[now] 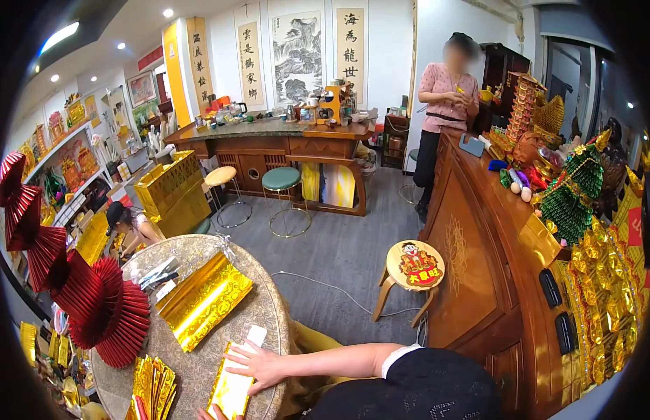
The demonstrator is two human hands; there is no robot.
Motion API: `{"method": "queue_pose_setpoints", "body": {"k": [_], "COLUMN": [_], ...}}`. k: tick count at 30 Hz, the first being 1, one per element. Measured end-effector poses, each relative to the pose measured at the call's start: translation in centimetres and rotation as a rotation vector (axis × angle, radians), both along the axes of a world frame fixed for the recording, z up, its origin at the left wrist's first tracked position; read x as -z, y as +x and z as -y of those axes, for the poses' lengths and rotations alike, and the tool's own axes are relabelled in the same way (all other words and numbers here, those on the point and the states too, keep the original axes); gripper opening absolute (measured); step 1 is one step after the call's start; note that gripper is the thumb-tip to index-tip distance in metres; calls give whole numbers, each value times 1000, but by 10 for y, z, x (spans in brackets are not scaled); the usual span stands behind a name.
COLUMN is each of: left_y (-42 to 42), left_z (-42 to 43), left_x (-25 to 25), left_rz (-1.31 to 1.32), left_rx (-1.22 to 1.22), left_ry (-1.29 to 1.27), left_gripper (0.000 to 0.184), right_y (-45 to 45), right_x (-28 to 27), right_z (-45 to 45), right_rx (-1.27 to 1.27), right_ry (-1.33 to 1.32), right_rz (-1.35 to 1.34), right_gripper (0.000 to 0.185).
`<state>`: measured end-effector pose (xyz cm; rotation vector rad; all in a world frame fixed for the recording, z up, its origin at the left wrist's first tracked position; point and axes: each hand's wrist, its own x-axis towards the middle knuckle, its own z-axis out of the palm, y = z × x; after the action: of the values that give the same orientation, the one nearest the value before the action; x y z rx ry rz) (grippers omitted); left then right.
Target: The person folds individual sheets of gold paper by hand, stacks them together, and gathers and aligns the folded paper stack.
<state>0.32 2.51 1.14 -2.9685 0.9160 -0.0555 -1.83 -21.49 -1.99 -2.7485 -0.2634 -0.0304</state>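
Observation:
On the round table's point(269, 280) near edge lies a strip of shiny gold foil paper point(230, 392) with a pale, glaring face. My right hand point(260, 365) rests flat across it, fingers spread. At the bottom edge of the view, only the fingertips of my left hand point(213, 414) show, stretched out at the strip's lower end. A white strip point(256, 335) sticks out past the far end. Beyond it is a larger gold foil sheet point(206, 297) with an embossed pattern. A bundle of pleated gold foil point(155, 385) stands to the left.
Red pleated paper fans point(101, 308) hang at the left. A wooden stool point(415, 266) stands beside the wooden counter point(472, 238), which holds gold and green ornaments point(577, 196). One person point(447, 91) stands behind it; another person point(132, 227) bends beyond the table.

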Motion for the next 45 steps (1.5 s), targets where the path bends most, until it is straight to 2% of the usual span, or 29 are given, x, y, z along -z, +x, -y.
{"method": "queue_pose_setpoints", "body": {"k": [3,5,6,8,9,12,22,31,39,41,42,44,45], "left_y": [-2,1,2,0,-1,2,8,19,11,18,27,13,17], "left_z": [1,0,-1,-4,-1,2,-14,-33,-21,-21,-27,0,2], "left_x": [-7,-3,1,2,-3,-5,4,0,-19,-1,17,-9,2], "left_rz": [-17,-5,16,44,31,76,-21,-242,-260,-310,-263,-112,-30], "left_rx": [2,0,9,22,16,42,25,-15,-41,-173,-166,-198,-164], "left_ry": [-31,-16,1,6,11,3,-19,39,90,-109,-57,-1,-35], "left_gripper": [62,63,63,62,61,60,66,71,69,71,70,70,70], "right_y": [2,9,11,23,33,36,31,32,33,34,35,33,32], "right_x": [-1,-29,-30,-29,-2,20,11,13,11,14,21,22,15], "right_z": [-5,-19,-27,-41,-41,-37,-38,-37,-37,-37,-40,-40,-37], "right_rx": [4,78,69,-5,-111,-173,-139,-146,-145,-135,-134,-123,-128], "right_ry": [48,-197,-195,-135,-14,88,127,150,152,148,158,126,127], "right_rz": [75,-33,-47,60,185,219,145,126,104,121,129,177,182], "right_gripper": [82,78,78,76,78,80,98,102,105,105,105,105,104]}}
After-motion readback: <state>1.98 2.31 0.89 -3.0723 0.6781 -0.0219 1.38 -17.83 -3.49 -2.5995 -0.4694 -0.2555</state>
